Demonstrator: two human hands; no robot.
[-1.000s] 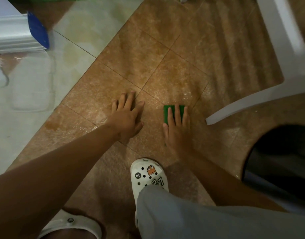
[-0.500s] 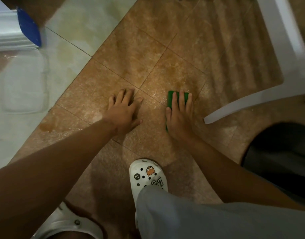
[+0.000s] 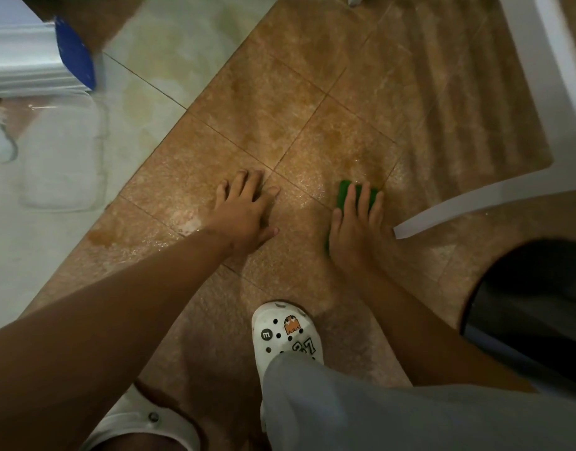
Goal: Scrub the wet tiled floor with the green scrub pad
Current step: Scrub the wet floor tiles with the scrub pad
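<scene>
Down on the floor, seen from head height:
Setting: brown tiled floor (image 3: 312, 102), glistening wet around both hands, meeting paler tiles to the left.
Right hand (image 3: 355, 229): laid flat, fingers straight, pressing the green scrub pad (image 3: 343, 190) onto the wet tile; grip released, nothing curled round the pad.
Green scrub pad: pinned under the right palm and fingers, only its far edge and a sliver beside the thumb showing; just past a grout line, near the tip of a white chair leg (image 3: 475, 203).
Left hand (image 3: 244, 213): spread flat on the tile, fingers straight, apart from the pad; grip released, seemingly bracing body weight.
Feet: white clog with charms (image 3: 286, 333) planted just behind the hands; second white clog (image 3: 143, 418) at bottom left, partly hidden by the forearm.
Surroundings: white plastic chair (image 3: 547, 60) at upper right; dark bin (image 3: 534, 314) at right edge; clear lidded container (image 3: 62, 157) on the pale tiles at left, below a white and blue object not identifiable.
Step in hand: likely mid-scrub, pad bearing down on the wettest patch.
Progress: hard to judge; no obvious difference between scrubbed and unscrubbed tile.
Next move calls for: firm downward pressure kept through the flat palm, short strokes across the tile and grout line, room left before the chair leg, steady bracing on slick tile.
Risk: possible slip of the bracing hand or pad on the wet surface.
</scene>
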